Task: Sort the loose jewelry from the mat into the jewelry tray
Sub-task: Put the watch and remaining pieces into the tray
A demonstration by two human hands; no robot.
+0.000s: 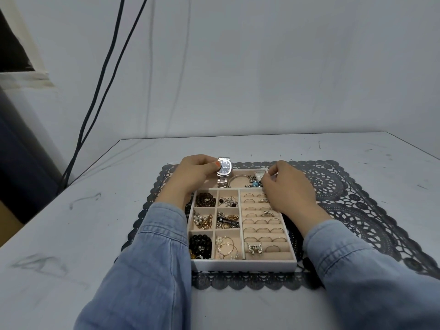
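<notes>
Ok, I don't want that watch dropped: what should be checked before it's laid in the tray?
1. Left hand grips silver watch by its case: ok.
2. Strap hangs over the far compartment of the tray: ok.
3. Room there beside the bangle and charms: cannot tell.
4. Right hand apart from the watch, at that compartment's right end: ok.
5. Mat free of loose jewelry: cannot tell, sleeves hide parts.

White beige-lined jewelry tray point(245, 265) sits on black lace mat point(357, 198). Silver watch point(224, 166), dark dial, stands upright over the far long compartment. Rings point(262, 221) slotted in right rolls. Beads point(200, 244), chains and hoops fill left cells. Possibly a small pale watch point(259, 173) far right.
</notes>
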